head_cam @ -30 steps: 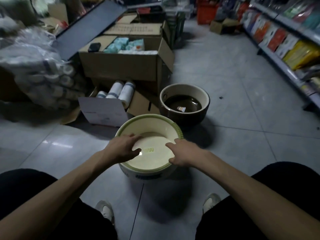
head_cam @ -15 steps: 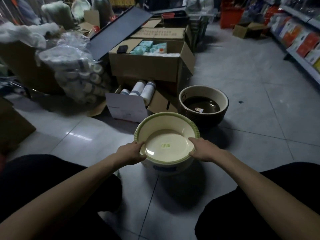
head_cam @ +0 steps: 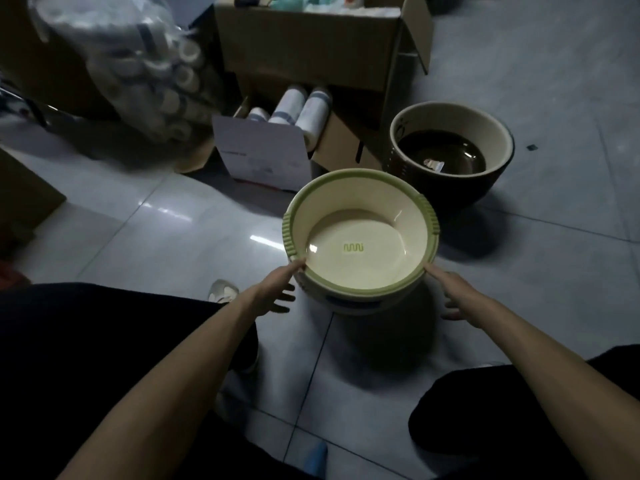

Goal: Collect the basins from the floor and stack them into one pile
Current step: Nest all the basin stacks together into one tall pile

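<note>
A cream basin with a green ribbed rim (head_cam: 360, 237) sits on the grey tiled floor in front of me. It is nested on a white basin whose side, with a blue label, shows below it (head_cam: 349, 304). My left hand (head_cam: 273, 292) is at its near left side, fingers spread, thumb tip touching the rim. On the near right side my right hand (head_cam: 457, 299) is the same, fingers apart. Neither hand grips the basin. A dark brown basin with a cream inner wall (head_cam: 446, 116) stands behind it to the right, with a small label lying inside.
A large open cardboard box (head_cam: 311, 53) and a small box of white rolls (head_cam: 263, 157) stand just behind the basins. A plastic bag of rolls (head_cam: 149, 74) lies at the back left. Another carton edge (head_cam: 20, 199) is far left. My shoe (head_cam: 223, 291) is beside my left hand.
My hands have come off the green-rimmed basin's rim and slid back to its sides with the fingers spread. The view has tilted down and closer.
</note>
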A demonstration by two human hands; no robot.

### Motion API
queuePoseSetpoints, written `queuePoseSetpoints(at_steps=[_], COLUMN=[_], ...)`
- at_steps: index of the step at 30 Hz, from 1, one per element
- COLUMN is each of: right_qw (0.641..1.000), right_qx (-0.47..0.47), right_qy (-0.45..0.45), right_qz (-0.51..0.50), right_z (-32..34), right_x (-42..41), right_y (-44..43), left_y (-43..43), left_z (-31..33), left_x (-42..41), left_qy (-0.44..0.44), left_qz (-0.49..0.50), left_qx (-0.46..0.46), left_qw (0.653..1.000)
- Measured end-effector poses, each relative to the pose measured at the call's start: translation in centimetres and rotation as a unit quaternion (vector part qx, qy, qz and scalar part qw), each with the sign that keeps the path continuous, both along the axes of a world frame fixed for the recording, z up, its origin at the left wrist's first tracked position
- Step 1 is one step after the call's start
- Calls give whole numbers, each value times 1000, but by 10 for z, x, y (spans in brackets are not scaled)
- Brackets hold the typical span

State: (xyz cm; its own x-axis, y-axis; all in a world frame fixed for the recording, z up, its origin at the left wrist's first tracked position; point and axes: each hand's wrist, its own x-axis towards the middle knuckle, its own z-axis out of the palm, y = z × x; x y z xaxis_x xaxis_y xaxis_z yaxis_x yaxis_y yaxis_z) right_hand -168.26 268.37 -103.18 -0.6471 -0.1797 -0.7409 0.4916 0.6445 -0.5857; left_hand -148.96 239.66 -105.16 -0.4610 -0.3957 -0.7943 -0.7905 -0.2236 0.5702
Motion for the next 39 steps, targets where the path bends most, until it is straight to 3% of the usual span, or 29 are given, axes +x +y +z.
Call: queuePoseSetpoints(at_steps=[3,8,16,27,39], right_qw=[999,983,938,922,903], right_qx=[-12,-114,-246,-260,-292], right_qy=[-29,-83,-150,-149,-216], right_qz=[-34,-114,-193,-243,-229], right_z=[-8,-31,-45,-45,0], right_x=[-13,-31,-23,-38,-17], right_y=[1,-6,-25,-17,-1], left_y=[-15,-37,-39,-31,-12], left_z=[-11,-27,-50,-58,19], left_x=[-3,-5,-3,-23,-15], left_qy=[27,82,111,129,91], left_qz=[39,112,184,243,233], left_qx=[49,140,202,194,158], left_qw=[998,980,956,942,955])
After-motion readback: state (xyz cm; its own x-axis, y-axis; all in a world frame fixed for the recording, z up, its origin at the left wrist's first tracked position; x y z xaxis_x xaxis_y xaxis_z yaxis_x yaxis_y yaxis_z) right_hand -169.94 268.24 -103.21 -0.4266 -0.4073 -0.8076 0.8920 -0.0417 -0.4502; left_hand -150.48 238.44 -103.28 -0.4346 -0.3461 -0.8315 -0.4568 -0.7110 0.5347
